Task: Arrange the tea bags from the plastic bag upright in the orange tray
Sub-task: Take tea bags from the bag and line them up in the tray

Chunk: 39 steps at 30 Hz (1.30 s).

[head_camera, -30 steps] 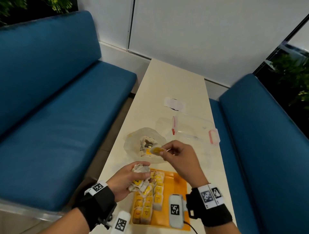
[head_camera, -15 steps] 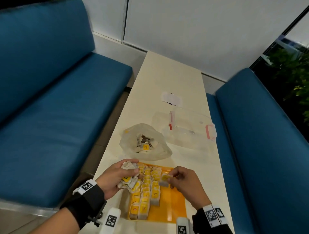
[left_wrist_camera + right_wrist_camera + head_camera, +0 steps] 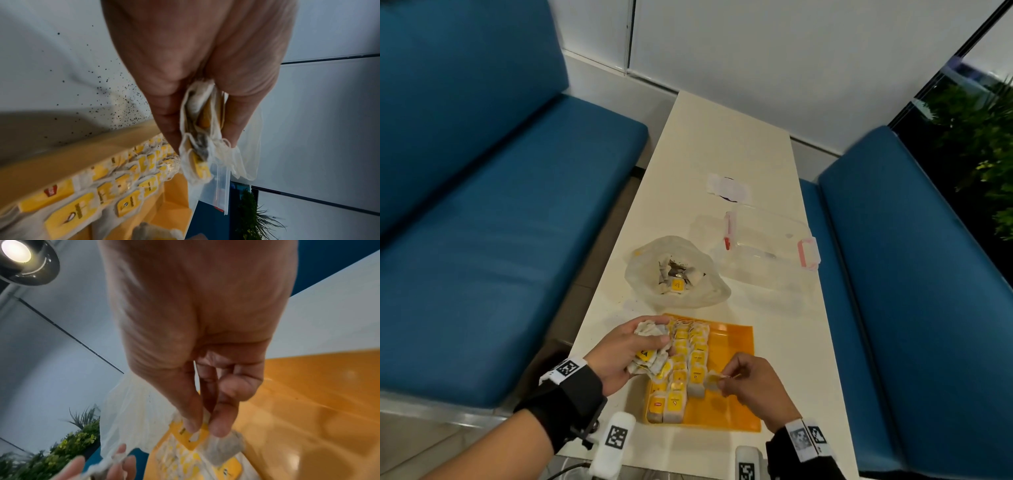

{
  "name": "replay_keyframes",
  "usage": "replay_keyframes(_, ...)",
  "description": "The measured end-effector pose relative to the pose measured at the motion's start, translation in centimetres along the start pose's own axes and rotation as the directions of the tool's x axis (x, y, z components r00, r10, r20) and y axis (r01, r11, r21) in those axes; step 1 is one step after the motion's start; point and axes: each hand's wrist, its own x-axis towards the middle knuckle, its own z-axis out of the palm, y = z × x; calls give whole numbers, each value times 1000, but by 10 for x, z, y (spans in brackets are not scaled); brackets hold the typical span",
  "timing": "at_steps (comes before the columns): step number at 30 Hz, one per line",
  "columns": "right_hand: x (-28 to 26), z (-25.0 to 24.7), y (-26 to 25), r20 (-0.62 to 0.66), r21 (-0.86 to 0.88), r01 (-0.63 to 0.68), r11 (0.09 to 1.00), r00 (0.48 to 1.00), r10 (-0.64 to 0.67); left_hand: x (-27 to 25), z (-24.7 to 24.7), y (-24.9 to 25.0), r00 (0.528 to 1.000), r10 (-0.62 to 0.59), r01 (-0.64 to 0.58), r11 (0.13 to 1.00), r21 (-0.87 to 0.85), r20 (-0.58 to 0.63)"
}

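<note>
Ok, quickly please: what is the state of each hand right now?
Left hand: closed on a bunch of tea bags.
Right hand: pinching one tea bag over the orange tray.

Right hand [image 3: 751,383] is no longer up at the plastic bag [image 3: 678,272]; it now sits low over the orange tray [image 3: 736,342], pinching the single tea bag [image 3: 711,379] at the near end of the right-hand row [image 3: 698,359].
</note>
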Motion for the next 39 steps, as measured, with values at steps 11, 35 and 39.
replay_keyframes(11, 15, 31, 22, 165, -176, -154, 972, 969, 183, 2, 5, -15, 1000, 18, -17, 997, 79, -5)
replay_keyframes(35, 25, 64, 27, -132, -329, -134, 935, 987, 95, 3, 10, -18, 998, 11, 0, 986, 166, -63)
replay_keyframes(39, 30, 64, 23, -162, -327, -132, 936, 983, 82, 3, 9, -16, 998, 1, 12, 983, 181, -69)
